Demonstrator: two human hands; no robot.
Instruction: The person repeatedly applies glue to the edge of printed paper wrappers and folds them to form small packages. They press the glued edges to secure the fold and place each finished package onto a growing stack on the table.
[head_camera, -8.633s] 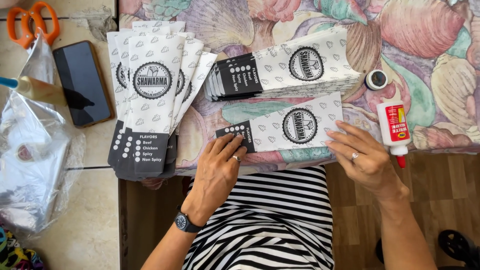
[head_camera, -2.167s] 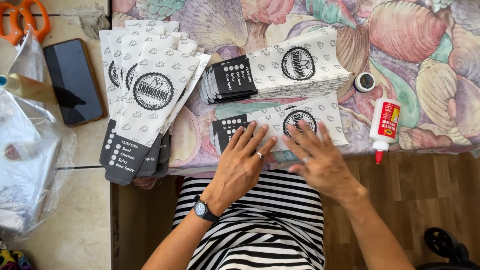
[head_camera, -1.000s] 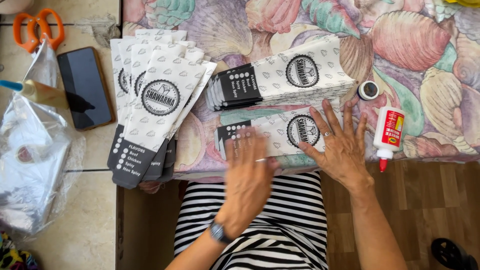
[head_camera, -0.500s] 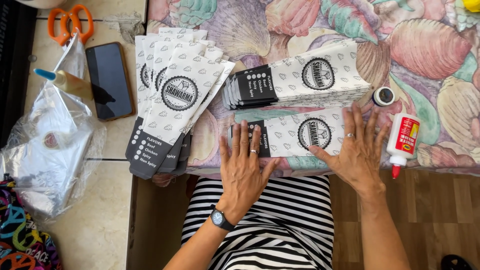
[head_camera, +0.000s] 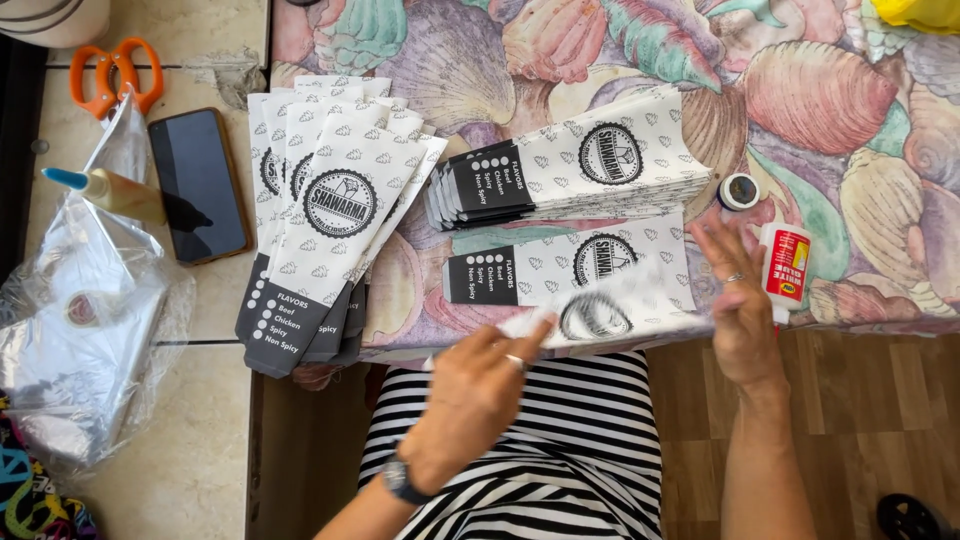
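Lifted now: the left hand (head_camera: 470, 385), flat on the table half a second ago, pinches a thin white paper sleeve (head_camera: 600, 312) by its near end and raises it, blurred, over the table edge. Patterned paper, round black emblem, long flat shape. Beneath it another sleeve (head_camera: 560, 268) lies flat on the shell-print cloth (head_camera: 850, 110). The right hand (head_camera: 738, 300) has come off the paper, fingers spread, holding nothing, just beside the glue bottle (head_camera: 787, 272).

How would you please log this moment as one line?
left hand: lifting printed paper bag | right hand: open, off bag, beside glue bottle | bag stacks on shell-print cloth
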